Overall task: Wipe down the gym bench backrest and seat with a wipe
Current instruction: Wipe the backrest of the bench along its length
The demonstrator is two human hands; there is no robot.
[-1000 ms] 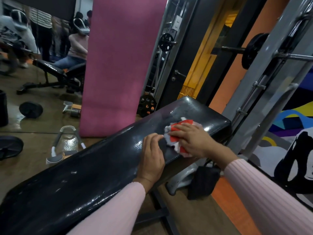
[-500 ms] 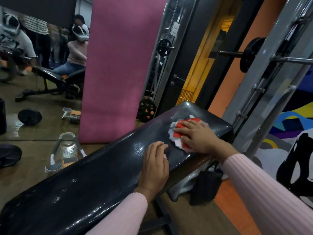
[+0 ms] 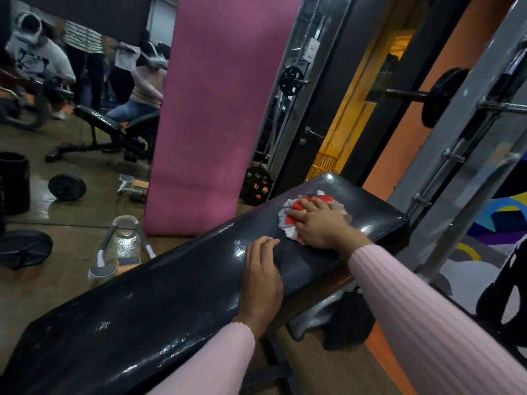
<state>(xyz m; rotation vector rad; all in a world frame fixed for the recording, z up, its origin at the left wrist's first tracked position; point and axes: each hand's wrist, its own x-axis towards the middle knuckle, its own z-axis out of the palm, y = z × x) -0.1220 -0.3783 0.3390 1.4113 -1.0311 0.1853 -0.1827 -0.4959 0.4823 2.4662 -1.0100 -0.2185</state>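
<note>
A long black padded bench (image 3: 159, 303) runs from the lower left to the upper right, its glossy surface showing wet streaks. Near its far end lies a crumpled red and white wipe (image 3: 293, 212). My right hand (image 3: 319, 223) presses flat on the wipe with straight fingers, covering most of it. My left hand (image 3: 263, 277) rests palm down on the pad just nearer to me, fingers together, holding nothing.
A pink mat (image 3: 211, 115) leans upright behind the bench against a mirror. Weight plates (image 3: 67, 186) and a grey floor stand (image 3: 122, 246) lie on the floor at left. A grey rack with a loaded barbell (image 3: 439, 98) stands at right. A black bag (image 3: 349, 320) sits under the bench.
My right hand has slid the wipe a little farther up the pad toward the far end. My left hand has stayed on the pad.
</note>
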